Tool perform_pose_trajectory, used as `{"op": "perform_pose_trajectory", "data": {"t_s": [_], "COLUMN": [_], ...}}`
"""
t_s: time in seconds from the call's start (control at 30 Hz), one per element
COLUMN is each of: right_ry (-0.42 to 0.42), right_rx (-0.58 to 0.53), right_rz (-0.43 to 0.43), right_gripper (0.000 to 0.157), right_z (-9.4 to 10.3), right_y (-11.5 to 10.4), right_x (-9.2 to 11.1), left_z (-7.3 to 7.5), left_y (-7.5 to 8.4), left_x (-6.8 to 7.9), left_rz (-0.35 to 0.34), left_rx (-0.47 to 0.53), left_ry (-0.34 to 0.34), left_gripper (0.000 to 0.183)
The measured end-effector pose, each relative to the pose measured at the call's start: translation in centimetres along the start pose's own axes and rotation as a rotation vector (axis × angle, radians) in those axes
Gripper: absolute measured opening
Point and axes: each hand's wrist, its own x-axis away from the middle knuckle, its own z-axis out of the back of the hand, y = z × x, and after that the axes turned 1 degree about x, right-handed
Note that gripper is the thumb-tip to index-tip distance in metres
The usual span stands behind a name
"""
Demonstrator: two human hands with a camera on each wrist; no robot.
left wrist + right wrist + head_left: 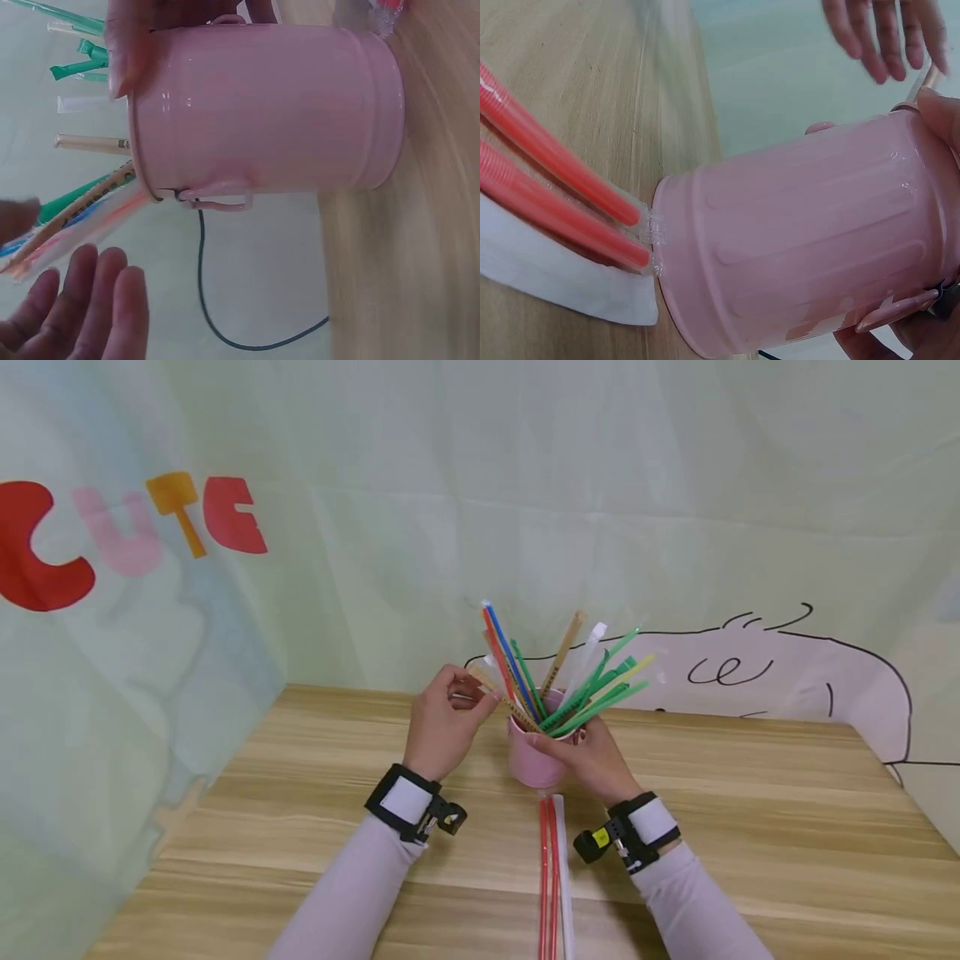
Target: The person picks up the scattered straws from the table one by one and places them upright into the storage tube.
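Note:
A pink metal bucket (pixel 534 764) with small side handles stands on the table, holding many wrapped straws and paper-wrapped sticks. My right hand (pixel 598 767) grips it at the right, thumb over the front near the rim and fingers behind. To the left of the rim is my left hand (pixel 444 727), its fingers (pixel 79 300) apart from the thumb and fairly straight. A brown straw (pixel 97 193) leans out of the bucket between that thumb and those fingers; whether they touch it is unclear. Green straws (pixel 600 693) fan out to the right.
In front of the bucket, two red straws (pixel 553 868) in clear wrap and a white-wrapped one (pixel 566 877) lie on the wooden table (pixel 337 827). A printed cloth backdrop (pixel 375 527) rises behind the table. A dark cable (pixel 204 285) shows beyond the bucket.

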Motion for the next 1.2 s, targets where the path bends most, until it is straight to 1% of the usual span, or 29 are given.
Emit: {"op": "perform_pose_trajectory", "data": {"t_s": [0.07, 0.13, 0.17, 0.27, 0.33, 0.37, 0.43, 0.53, 0.6, 0.63, 0.73, 0.87, 1.03, 1.2], "right_ry": [-0.008, -0.018, -0.022, -0.023, -0.025, -0.026, -0.028, -0.031, -0.027, -0.027, -0.027, -0.039, -0.047, -0.038], "right_rx": [-0.005, -0.012, -0.013, -0.011, -0.008, -0.01, -0.02, -0.031, -0.019, -0.014, -0.003, -0.009, -0.007, 0.001], "right_rz": [0.0, 0.003, 0.003, -0.002, 0.001, -0.001, 0.003, 0.016, 0.023, 0.027, 0.022, 0.013, 0.007, -0.001], "right_gripper": [0.064, 0.064, 0.063, 0.062, 0.061, 0.061, 0.06, 0.058, 0.058, 0.058, 0.058, 0.057, 0.054, 0.055], "right_z": [0.0, -0.1, -0.1, -0.1, -0.1, -0.1, -0.1, -0.2, -0.2, -0.3, -0.4, -0.6, -0.4, 0.0], "right_y": [-0.5, -1.3, -1.6, -2.6, -2.9, -2.9, -2.7, -1.8, -1.0, -0.6, 0.2, 0.4, 0.3, 0.3], "right_x": [0.1, 0.2, 0.3, 0.5, 0.6, 0.7, 0.7, 0.5, 0.3, 0.2, -0.1, -0.3, -0.2, -0.1], "left_z": [-0.1, -0.5, -0.7, -1.8, -2.7, -3.2, -4.2, -5.6, -6.3, -6.6, -7.1, -7.4, -7.6, -7.9], "left_y": [-0.5, -1.1, -1.5, -2.6, -3.2, -3.3, -3.6, -3.8, -3.8, -3.8, -4.0, -4.1, -4.1, -4.0], "left_x": [0.1, 0.2, 0.3, 0.6, 0.8, 0.9, 1.0, 1.1, 1.2, 1.2, 1.4, 1.5, 1.5, 1.6], "left_rz": [0.021, 0.041, 0.046, 0.022, -0.013, -0.032, -0.072, -0.105, -0.108, -0.1, -0.072, -0.066, -0.07, -0.032], "left_rx": [0.017, 0.036, 0.038, -0.006, -0.044, -0.047, -0.01, 0.083, 0.122, 0.127, 0.127, 0.115, 0.058, 0.011], "left_ry": [-0.052, -0.118, -0.159, -0.293, -0.365, -0.393, -0.418, -0.393, -0.356, -0.334, -0.275, -0.225, -0.208, -0.217], "left_gripper": [0.03, 0.032, 0.036, 0.057, 0.073, 0.081, 0.094, 0.104, 0.108, 0.108, 0.108, 0.103, 0.094, 0.098]}}
